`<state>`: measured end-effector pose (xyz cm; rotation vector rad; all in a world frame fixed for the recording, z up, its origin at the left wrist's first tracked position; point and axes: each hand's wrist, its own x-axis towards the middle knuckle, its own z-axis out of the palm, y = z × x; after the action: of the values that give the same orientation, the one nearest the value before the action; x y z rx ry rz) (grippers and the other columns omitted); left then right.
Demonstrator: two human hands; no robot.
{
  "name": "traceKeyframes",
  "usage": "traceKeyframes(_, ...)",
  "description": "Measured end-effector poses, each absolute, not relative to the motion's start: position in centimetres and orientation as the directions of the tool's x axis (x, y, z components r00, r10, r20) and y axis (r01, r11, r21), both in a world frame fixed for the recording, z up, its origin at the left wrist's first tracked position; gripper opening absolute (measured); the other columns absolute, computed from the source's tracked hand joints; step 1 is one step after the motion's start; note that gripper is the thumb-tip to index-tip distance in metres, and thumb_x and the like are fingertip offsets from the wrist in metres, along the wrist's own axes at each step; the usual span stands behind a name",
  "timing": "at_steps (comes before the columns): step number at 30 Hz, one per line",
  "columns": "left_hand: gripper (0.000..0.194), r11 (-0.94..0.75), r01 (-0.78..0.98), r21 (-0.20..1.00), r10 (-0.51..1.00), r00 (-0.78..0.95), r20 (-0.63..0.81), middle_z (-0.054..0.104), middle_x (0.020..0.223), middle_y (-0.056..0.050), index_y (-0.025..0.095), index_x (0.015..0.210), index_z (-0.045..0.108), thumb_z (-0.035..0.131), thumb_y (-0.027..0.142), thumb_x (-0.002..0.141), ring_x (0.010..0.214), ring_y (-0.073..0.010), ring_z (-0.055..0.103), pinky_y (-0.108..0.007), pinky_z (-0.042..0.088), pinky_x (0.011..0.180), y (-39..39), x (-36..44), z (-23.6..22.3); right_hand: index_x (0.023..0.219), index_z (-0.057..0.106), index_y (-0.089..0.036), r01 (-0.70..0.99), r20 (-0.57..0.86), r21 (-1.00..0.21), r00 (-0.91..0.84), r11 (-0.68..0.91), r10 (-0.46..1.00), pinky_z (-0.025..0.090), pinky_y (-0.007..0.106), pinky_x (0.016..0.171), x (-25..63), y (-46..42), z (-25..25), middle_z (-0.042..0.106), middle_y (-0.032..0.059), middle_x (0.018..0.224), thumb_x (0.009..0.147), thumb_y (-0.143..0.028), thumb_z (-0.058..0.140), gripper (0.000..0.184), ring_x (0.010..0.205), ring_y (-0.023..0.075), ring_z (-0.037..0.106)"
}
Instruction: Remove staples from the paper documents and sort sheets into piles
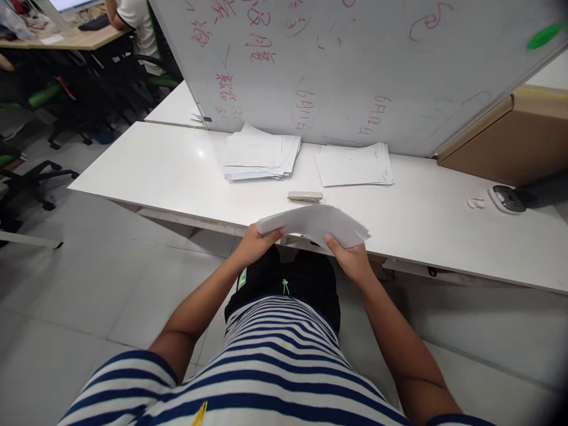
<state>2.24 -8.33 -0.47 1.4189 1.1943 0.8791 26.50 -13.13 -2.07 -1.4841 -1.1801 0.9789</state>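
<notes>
A sheaf of white paper (313, 222) arches upward between my two hands over the front edge of the white table (168, 171). My left hand (258, 241) pinches its left end, thumb on top. At the right end my right hand (350, 254) grips it the same way; the fingers underneath are hidden. Just beyond the sheaf lies a beige stapler (305, 197). Farther back rest two paper stacks: a thicker, uneven left stack (257, 151) and a right stack (352, 165) that seems to have staples along its right side.
A whiteboard (355, 77) with red writing stands behind the stacks. On the right are a cardboard box (501, 136), a black-and-white device (508, 199) and a small white object (476, 203). Another person (137, 29) sits at a desk at the upper left, near office chairs.
</notes>
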Motion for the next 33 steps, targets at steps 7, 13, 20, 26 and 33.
traceKeyframes(7,0.044,-0.112,0.33,0.937,0.985,0.164,0.06,0.068,0.113,-0.012,0.016,0.112,0.064,0.066,0.048,0.081,0.106,-0.0262,0.063,-0.039,0.052,0.09,-5.0,4.5,-2.8,0.104,0.068,-0.014,0.248,0.029,-0.967,0.3,-0.049,0.954,0.048,0.04,0.098,25.5,-10.6,-3.9,0.072,0.0113,0.101,0.081,-0.052,0.063,0.045,0.108,0.0288,0.062)
traceKeyframes(13,0.032,-0.249,0.388,0.888,0.964,0.187,0.189,0.068,0.114,-0.009,0.021,0.105,0.066,0.065,0.045,0.082,0.11,-0.026,0.061,-0.039,0.05,0.094,-4.6,4.9,-3.2,0.107,0.067,-0.015,0.21,0.027,-0.976,0.357,-0.052,0.934,0.044,0.037,0.104,26.1,-10.5,-4.2,0.071,0.0115,0.109,0.081,-0.054,0.063,0.047,0.12,0.0268,0.057)
traceKeyframes(20,0.037,-0.107,0.403,0.909,0.979,0.201,0.026,0.07,0.105,-0.009,0.018,0.102,0.067,0.066,0.047,0.08,0.099,-0.0258,0.065,-0.036,0.054,0.084,-5.1,5.0,-2.8,0.099,0.069,-0.015,0.205,-0.037,-0.972,0.337,-0.111,0.941,0.047,0.037,0.101,26.1,-11.2,-5.3,0.074,0.012,0.1,0.08,-0.056,0.064,0.045,0.116,0.0281,0.06)
traceKeyframes(26,0.048,0.131,0.402,0.906,0.883,0.369,-0.291,0.073,0.103,-0.009,0.016,0.106,0.069,0.07,0.053,0.076,0.095,-0.0278,0.068,-0.035,0.056,0.078,-5.7,3.3,0.2,0.098,0.071,-0.014,0.167,-0.265,-0.93,0.314,-0.328,0.912,0.054,0.041,0.091,28.2,-13.1,-3.5,0.074,0.0126,0.101,0.073,-0.055,0.073,0.048,0.101,0.031,0.068)
traceKeyframes(33,0.052,0.412,0.282,0.866,0.73,0.468,-0.499,0.073,0.106,-0.013,0.015,0.112,0.069,0.075,0.05,0.073,0.094,-0.0286,0.07,-0.041,0.057,0.082,-5.3,2.1,0.3,0.107,0.07,-0.017,-0.143,-0.424,-0.902,0.112,-0.407,0.899,0.054,0.04,0.096,29.0,-14.2,-3.0,0.07,0.0106,0.118,0.069,-0.045,0.081,0.048,0.109,0.0287,0.066)
